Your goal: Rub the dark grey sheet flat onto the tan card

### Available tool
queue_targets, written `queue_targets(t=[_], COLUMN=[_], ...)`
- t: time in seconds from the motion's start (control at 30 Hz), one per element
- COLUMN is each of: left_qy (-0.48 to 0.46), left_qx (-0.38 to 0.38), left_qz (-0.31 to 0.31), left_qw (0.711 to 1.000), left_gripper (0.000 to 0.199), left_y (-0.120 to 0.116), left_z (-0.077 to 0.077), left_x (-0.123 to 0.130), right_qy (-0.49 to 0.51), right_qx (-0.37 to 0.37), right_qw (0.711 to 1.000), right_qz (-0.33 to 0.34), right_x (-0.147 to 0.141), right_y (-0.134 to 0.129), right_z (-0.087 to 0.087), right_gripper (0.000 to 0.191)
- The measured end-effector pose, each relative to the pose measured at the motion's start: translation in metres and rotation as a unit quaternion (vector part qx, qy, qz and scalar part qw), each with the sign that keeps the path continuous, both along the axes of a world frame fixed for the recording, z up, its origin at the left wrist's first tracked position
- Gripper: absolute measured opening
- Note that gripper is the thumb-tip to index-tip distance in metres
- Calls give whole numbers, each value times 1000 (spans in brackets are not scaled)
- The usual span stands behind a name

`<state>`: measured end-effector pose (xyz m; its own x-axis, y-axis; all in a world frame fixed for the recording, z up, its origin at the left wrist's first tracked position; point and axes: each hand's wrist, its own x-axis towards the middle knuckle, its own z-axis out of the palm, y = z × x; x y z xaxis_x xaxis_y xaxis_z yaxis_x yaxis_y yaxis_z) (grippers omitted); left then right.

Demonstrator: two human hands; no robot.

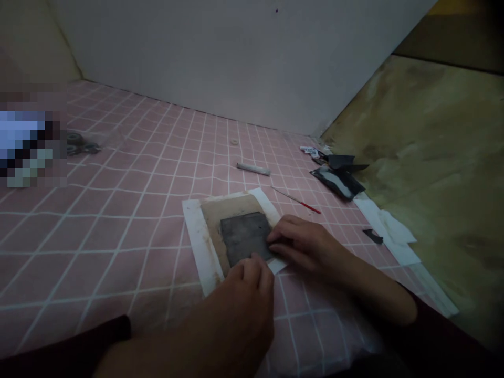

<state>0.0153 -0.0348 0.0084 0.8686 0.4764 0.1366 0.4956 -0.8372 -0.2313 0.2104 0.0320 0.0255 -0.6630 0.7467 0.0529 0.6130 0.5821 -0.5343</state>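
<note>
The dark square (244, 236) lies on a brown card (214, 215), off toward the card's near right corner. The card sits on a white sheet (193, 233), whose border shows beyond it, and all three rest on a pink checked cloth (157, 231).

The right hand (309, 244) comes in from the right, at the right edge of the dark square. Its thumb and forefinger are bent in toward each other with only a small gap between the tips, which touch that edge; whether they pinch it or merely press on it, I cannot tell. The other fingers lie curled behind.

The left hand (246, 302) is at the near edge of the same square, back of the hand up. Its fingers are bent closely together, with the tips at the near right part of the edge. The hand hides its own thumb, so I cannot tell how wide the grip is or whether it has hold of anything.

Just beyond the right hand lies a red-handled tool (303, 203), its thin shaft pointing away toward a grey tube (254, 169). Farther right are black pouches (340, 181).
</note>
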Motion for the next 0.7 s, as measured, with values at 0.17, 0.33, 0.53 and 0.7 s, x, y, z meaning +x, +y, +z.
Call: queue_targets(t=[0.17,0.33,0.53,0.7], left_qy=[9,24,47,35], left_qx=[-39,-40,-75,-48], left_qz=[6,-3,0,-6], left_qw=[999,999,996,998], left_gripper=[35,38,36,38], left_y=[2,1,3,1], left_z=[3,3,7,5], left_x=[1,2,3,2], right_qy=[-44,-89,-34,-55], right_qx=[30,17,12,15], right_qw=[998,995,998,998], right_qz=[39,30,41,11], right_x=[-11,-4,-10,-1], right_y=[-3,-2,-4,-4], right_z=[1,6,0,4], right_gripper=[12,11,6,8])
